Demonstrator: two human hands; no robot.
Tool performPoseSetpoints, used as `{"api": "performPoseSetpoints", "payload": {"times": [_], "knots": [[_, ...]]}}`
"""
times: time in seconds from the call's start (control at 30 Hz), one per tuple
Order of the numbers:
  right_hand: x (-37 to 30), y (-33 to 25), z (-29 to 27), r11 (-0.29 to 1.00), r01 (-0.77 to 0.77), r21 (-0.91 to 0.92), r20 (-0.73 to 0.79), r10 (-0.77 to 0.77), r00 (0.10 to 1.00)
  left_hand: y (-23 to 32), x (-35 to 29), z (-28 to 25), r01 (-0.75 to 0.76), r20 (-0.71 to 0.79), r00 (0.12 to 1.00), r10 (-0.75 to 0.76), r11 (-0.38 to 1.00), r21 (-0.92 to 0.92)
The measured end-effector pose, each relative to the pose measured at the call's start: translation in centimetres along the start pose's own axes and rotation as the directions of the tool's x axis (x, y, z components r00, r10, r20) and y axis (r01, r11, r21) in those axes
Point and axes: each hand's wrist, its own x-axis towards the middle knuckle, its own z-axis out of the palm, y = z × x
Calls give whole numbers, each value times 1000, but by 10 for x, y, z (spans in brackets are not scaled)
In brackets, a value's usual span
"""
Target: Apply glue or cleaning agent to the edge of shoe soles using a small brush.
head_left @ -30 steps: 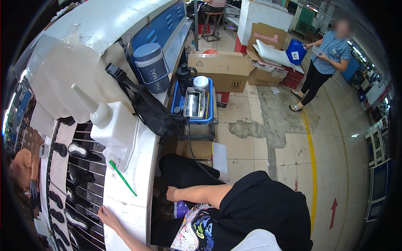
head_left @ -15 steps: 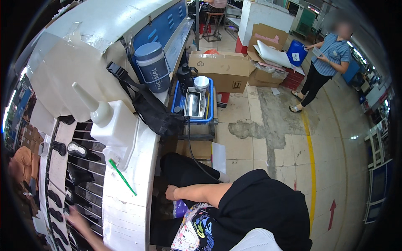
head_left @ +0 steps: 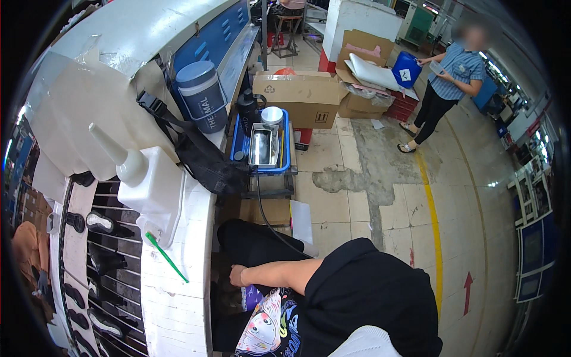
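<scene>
My right hand point(head_left: 237, 275) rests low over my lap, beside the white bench point(head_left: 175, 309); its fingers are mostly hidden in shadow. Just below it is a purple item point(head_left: 251, 297) whose kind I cannot make out. My left hand is out of the picture. On the bench stands a white plastic bottle point(head_left: 156, 184) with a long tapered spout, and a thin green stick point(head_left: 166, 257) leans out at its foot. Left of the bench, dark shoe parts lie along a conveyor with metal rods, among them a black-and-white sole point(head_left: 100, 222) and several black pieces.
A black strap bag point(head_left: 208, 163) hangs at the bench's far end near a blue insulated jug point(head_left: 202, 98). Beyond sits a blue tray point(head_left: 287, 157) with a metal box point(head_left: 263, 146) and black bottle point(head_left: 247, 110). Cardboard boxes point(head_left: 297, 95) and a standing person point(head_left: 458, 77) are farther off.
My left hand, over the conveyor half a second ago, has left the picture. The view has shifted slightly, so the surroundings sit further left. My right hand stays by my lap.
</scene>
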Motion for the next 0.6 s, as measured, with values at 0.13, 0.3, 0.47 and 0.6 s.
{"api": "performPoseSetpoints", "payload": {"times": [0.13,0.3,0.47,0.6], "knots": [[-3,-5,2,999,24,-24,-101,-27,995,6,28,1,-145,-12,989,146,987,70],[-5,-4,-5,1000,15,-4,53,-15,998,8,48,2,-287,-14,956,294,941,179],[-3,-2,-7,1000,10,-7,13,-10,1000,3,60,2,-416,24,904,427,864,283],[0,-3,-4,1000,-9,-26,22,9,1000,15,79,18,-528,72,839,539,775,348]]}}
